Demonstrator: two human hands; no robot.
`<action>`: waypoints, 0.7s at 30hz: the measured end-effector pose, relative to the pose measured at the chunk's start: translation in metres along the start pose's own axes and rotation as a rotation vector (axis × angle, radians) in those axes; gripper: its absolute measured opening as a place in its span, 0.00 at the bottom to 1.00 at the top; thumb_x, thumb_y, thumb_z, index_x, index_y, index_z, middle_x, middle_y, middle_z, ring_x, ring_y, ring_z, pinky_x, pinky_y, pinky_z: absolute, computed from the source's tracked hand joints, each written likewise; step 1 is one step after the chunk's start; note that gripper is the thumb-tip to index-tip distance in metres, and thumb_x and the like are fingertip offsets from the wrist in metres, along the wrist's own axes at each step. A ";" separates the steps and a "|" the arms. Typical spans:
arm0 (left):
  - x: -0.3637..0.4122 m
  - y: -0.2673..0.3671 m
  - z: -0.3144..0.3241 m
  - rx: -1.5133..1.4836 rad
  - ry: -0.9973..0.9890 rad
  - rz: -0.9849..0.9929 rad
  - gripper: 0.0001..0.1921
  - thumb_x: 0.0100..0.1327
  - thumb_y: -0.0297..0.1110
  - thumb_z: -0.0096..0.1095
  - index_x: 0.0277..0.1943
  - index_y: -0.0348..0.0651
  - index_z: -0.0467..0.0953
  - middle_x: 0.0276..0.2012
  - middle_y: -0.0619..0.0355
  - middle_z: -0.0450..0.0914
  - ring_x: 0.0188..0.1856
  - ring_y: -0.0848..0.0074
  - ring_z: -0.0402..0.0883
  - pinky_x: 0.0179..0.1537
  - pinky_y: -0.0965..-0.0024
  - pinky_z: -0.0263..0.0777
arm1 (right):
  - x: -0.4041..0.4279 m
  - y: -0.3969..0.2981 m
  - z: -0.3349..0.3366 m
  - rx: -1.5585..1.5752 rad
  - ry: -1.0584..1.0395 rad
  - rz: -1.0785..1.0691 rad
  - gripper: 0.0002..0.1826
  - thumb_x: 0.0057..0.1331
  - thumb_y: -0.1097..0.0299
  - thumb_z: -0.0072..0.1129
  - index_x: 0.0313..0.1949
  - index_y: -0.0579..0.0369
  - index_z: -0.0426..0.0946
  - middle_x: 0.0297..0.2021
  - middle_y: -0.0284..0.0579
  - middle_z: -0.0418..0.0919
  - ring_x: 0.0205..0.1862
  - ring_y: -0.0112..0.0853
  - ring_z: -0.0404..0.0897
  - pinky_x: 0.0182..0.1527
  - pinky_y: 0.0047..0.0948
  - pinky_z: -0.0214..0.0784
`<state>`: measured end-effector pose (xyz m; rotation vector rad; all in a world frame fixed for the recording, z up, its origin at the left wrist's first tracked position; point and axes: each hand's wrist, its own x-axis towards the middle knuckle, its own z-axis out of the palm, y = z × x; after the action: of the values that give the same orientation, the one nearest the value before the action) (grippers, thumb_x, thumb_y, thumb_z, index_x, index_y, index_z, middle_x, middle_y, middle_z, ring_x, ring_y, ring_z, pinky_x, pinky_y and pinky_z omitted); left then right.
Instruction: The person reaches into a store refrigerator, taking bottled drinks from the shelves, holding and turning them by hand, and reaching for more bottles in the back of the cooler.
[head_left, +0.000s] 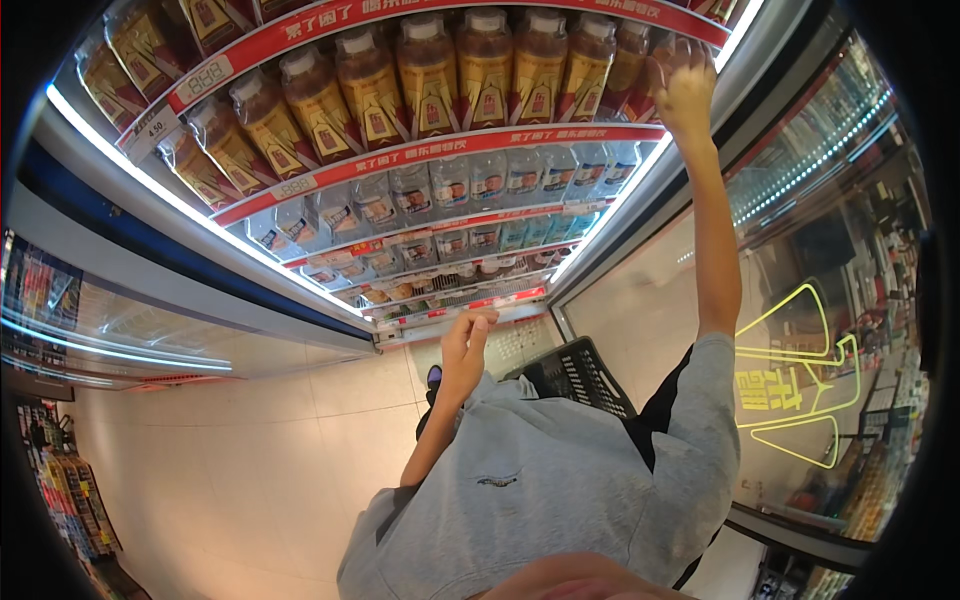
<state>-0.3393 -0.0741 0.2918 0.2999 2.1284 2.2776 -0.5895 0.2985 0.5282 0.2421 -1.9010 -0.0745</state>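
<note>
My right hand (684, 94) reaches up to the right end of a shelf in an open drinks cooler. Its fingers are over a drink bottle there, partly hidden, and whether they grip it cannot be told. Beside it stands a row of plastic bottles with gold and red labels (536, 75). Lower shelves bear clear bottles with dark label pictures (452, 184). My left hand (466, 345) hangs before my body with its fingers loosely bent and holds nothing visible. A black plastic basket (581, 375) is below, between my body and the cooler.
A glass cooler door with yellow graphics (795, 420) stands open at the right. Another glass door (172, 330) is at the left. Red shelf edges (420, 152) cross the cooler. Packed goods (75, 502) stand at the far lower left beyond the tiled floor (262, 450).
</note>
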 end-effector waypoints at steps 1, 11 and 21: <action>0.000 0.001 -0.001 0.000 -0.002 -0.003 0.14 0.79 0.36 0.46 0.46 0.34 0.75 0.48 0.55 0.80 0.49 0.76 0.77 0.53 0.71 0.70 | 0.004 -0.005 -0.002 -0.055 -0.021 -0.063 0.32 0.67 0.56 0.60 0.63 0.65 0.66 0.60 0.62 0.70 0.64 0.56 0.66 0.69 0.53 0.52; 0.001 0.004 -0.008 0.011 0.015 0.015 0.14 0.77 0.36 0.48 0.46 0.34 0.77 0.46 0.54 0.82 0.48 0.75 0.78 0.51 0.71 0.71 | 0.029 -0.006 0.019 0.173 -0.246 0.023 0.26 0.66 0.70 0.59 0.63 0.59 0.66 0.57 0.61 0.73 0.57 0.57 0.73 0.59 0.45 0.67; -0.003 0.010 -0.019 0.031 0.010 0.002 0.23 0.80 0.43 0.38 0.48 0.31 0.77 0.47 0.51 0.81 0.50 0.70 0.79 0.53 0.67 0.72 | 0.030 -0.017 0.014 -0.051 -0.268 0.069 0.24 0.69 0.54 0.57 0.61 0.48 0.74 0.49 0.52 0.80 0.58 0.50 0.73 0.62 0.59 0.55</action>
<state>-0.3383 -0.0935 0.3000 0.2917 2.1712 2.2537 -0.6104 0.2752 0.5481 0.1368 -2.1692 -0.1132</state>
